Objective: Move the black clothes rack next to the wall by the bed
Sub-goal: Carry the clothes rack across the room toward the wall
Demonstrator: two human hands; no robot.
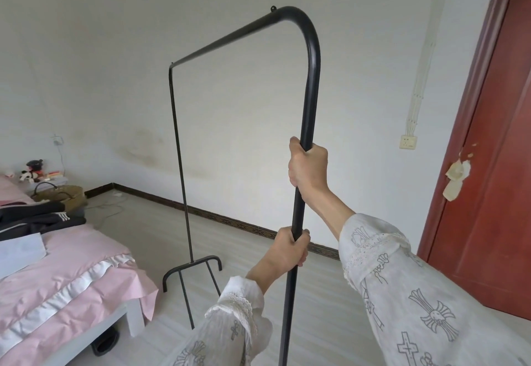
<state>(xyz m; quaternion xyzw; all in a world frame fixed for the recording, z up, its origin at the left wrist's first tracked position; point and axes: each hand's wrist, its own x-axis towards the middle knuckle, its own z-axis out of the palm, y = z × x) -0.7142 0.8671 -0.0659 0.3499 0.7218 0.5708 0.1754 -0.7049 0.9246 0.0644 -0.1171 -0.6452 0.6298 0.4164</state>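
Observation:
The black clothes rack (pixel 311 78) is an empty tubular frame standing in the middle of the room, its near upright right in front of me. My right hand (pixel 308 166) grips that upright about halfway up. My left hand (pixel 288 250) grips the same upright lower down. The rack's far upright and curved foot (pixel 192 268) stand near the corner of the bed (pixel 66 273), which has a pink cover. The white wall (pixel 235 124) lies behind the rack, a stretch of floor away.
A dark red door (pixel 494 164) stands at the right. Black clothes (pixel 40 217) lie on the bed. A woven bag (pixel 60 193) and a bedside stand with toys sit at the far left, with a cable on the floor (pixel 106 210).

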